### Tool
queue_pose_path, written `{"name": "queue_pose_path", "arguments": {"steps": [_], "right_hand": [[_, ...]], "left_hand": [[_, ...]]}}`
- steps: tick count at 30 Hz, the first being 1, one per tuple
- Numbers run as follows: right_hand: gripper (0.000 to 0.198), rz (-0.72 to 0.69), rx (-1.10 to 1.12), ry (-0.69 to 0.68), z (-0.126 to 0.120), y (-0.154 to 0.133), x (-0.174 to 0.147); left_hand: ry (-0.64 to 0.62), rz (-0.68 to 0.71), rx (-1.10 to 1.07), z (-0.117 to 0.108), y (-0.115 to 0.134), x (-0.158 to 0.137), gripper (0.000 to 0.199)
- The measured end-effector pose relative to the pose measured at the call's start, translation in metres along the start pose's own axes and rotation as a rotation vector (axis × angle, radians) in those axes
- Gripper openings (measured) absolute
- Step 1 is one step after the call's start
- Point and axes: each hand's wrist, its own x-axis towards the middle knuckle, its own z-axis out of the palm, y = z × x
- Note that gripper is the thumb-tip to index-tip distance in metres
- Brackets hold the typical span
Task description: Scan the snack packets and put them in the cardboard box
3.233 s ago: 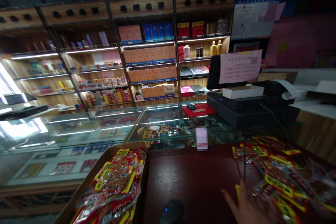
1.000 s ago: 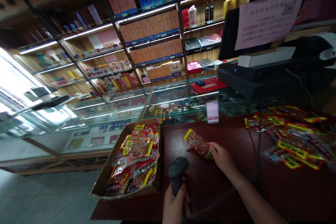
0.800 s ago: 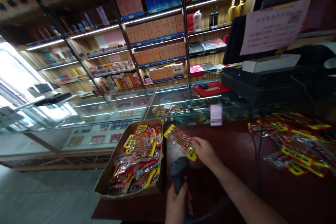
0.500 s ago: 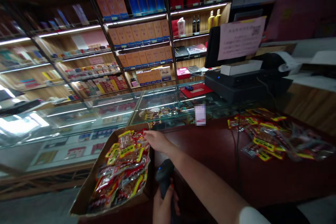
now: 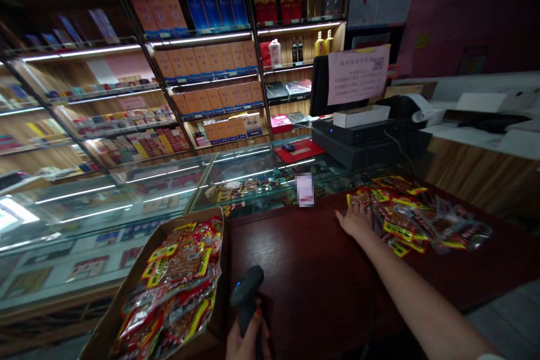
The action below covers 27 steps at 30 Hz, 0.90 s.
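Observation:
My left hand (image 5: 245,333) is wrapped around the handle of a black barcode scanner (image 5: 248,287), which has a small blue light on its head. To its left stands an open cardboard box (image 5: 224,270) filled with red and yellow snack packets (image 5: 181,270). My right hand (image 5: 358,219) reaches out over the dark red counter with its fingers apart. It is at the left edge of a loose pile of similar snack packets (image 5: 405,219). Whether its fingertips touch those packets I cannot tell.
The dark red counter (image 5: 287,270) lies between box and pile. Behind it are a glass display case (image 5: 164,180), a small upright card (image 5: 305,188), a mouse on a red mat (image 5: 299,151), and a cash drawer (image 5: 367,143) below a monitor (image 5: 321,87). A thin cable hangs near the pile.
My right hand has moved from the box's far right corner across to the loose packets. The view has turned slightly right. My left hand still grips the barcode scanner.

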Motion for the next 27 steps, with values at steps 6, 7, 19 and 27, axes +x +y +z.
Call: {"name": "queue_pose_path", "arguments": {"steps": [6,7,19,27], "right_hand": [[0.067,-0.290,0.026,0.113,0.004,-0.046,-0.085],[0.065,-0.348,0.063,0.117,0.004,-0.055,-0.106],[0.059,-0.483,0.213,-0.117,0.001,-0.043,-0.081],[0.060,-0.525,0.255,-0.045,0.027,-0.031,-0.087]], "left_hand": [[-0.023,0.013,0.001,-0.002,-0.001,0.002,0.069],[-0.029,0.016,0.004,-0.002,-0.002,0.002,0.069],[-0.067,0.024,-0.022,-0.007,-0.007,0.001,0.062],[-0.049,0.003,-0.005,-0.006,-0.006,0.002,0.068]]}}
